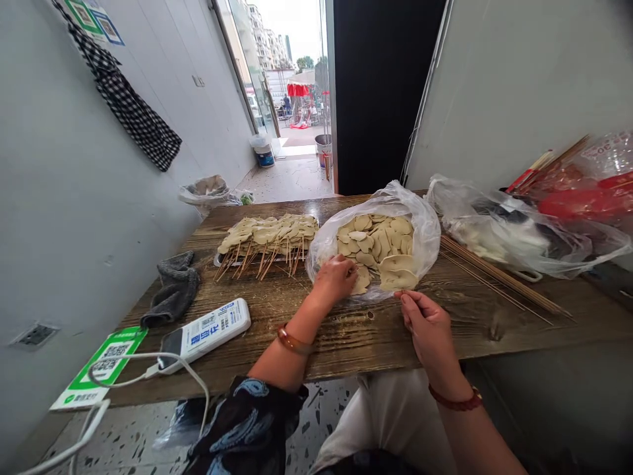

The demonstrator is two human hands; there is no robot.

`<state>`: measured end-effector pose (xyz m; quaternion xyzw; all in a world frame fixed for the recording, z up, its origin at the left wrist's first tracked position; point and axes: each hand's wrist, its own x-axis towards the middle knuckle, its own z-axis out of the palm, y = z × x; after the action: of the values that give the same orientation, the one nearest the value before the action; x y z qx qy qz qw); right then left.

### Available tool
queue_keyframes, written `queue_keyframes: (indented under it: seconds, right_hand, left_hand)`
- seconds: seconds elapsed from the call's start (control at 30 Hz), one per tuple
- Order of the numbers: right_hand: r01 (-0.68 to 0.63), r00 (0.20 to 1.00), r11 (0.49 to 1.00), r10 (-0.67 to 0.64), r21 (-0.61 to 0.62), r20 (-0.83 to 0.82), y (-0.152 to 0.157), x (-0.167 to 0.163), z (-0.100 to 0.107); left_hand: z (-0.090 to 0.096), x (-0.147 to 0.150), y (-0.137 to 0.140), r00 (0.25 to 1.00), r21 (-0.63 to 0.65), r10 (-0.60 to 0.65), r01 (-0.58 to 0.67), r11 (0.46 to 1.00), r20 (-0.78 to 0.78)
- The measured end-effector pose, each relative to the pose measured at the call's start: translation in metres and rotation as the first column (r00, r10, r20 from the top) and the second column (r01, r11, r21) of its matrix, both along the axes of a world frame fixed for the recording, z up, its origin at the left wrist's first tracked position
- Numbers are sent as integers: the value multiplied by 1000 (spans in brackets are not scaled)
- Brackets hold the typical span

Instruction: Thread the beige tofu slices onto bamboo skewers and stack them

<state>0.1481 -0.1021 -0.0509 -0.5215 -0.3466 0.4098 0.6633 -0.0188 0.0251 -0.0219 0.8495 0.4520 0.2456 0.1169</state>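
My left hand (336, 277) is closed, its fingers curled round the edge of a thin tan slice (362, 282) at the front of the clear plastic bag (429, 231). More tan slices (378, 237), perhaps a sliced food, fill the open bag. Thumb and forefinger of my right hand (429, 323) pinch together just below the bag's front edge, on what looks like the end of a skewer. Slices (398, 272) beyond that pinch appear threaded on it; most of the stick is hidden. Left of the bag, skewered slices (270, 234) lie stacked on a tray, sticks pointing toward me.
Loose bamboo skewers (499, 274) lie right of the bag, beside crumpled plastic bags (514, 227). At left are a dark cloth (173, 287), a white power bank (215, 333) with a cable, and a green QR card (101, 363). The wooden table's (346, 343) front edge is near my lap.
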Motion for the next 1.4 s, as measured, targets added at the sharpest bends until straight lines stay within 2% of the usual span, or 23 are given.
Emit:
queue_keyframes:
  seconds: [0.1,0.17,0.27,0.37,0.43,0.47,0.57,0.63,0.73,0.83,0.97,1.17,1.3,1.4]
  right_hand:
    - [8,1000,1000,-8,5,23,0,0,0]
    - [10,1000,1000,-11,9,27,1,0,0]
    - [11,1000,1000,-11,15,24,1,0,-1]
    - [4,1000,1000,-4,13,14,1,1,-2]
    - [-1,1000,1000,1,9,9,1,1,-3]
    - [-6,1000,1000,6,6,10,1,2,-3]
    - [-6,1000,1000,6,-6,22,1,2,-4]
    - [-1,1000,1000,1,-10,22,1,3,-4]
    - [-2,1000,1000,2,-6,7,0,3,-4]
    - [-8,1000,1000,8,-5,-7,-1,3,-4]
    - [-12,1000,1000,12,-17,-9,-2,4,-3]
    - [-30,999,999,31,-31,10,-3,5,-3]
    - [-31,1000,999,31,-35,-7,-3,5,-5]
    - [-37,999,999,36,-33,-20,-3,5,-6]
  left_hand:
    - [-3,5,-2,998,22,15,-13,1000,-58]
    - [-2,5,-2,1000,-7,-10,10,1000,-19]
    - [3,1,2,979,-191,-31,70,979,200]
    - [10,-6,6,863,-381,51,168,909,503]
    - [11,-7,5,793,-432,83,238,870,604]
    - [11,-5,5,786,-447,70,273,852,614]
    - [7,2,2,852,-461,-53,333,823,521]
    - [5,6,1,894,-393,-96,287,874,438]
    - [8,2,2,924,-224,-39,133,965,381]
    - [16,-10,6,964,-134,-5,43,990,267]
    - [23,-25,9,994,-97,-97,102,990,56]
    - [28,-29,4,964,-132,-190,167,977,-184]
    - [28,-29,4,969,-102,-179,163,981,-169]
    - [26,-31,9,993,-152,-118,118,981,5]
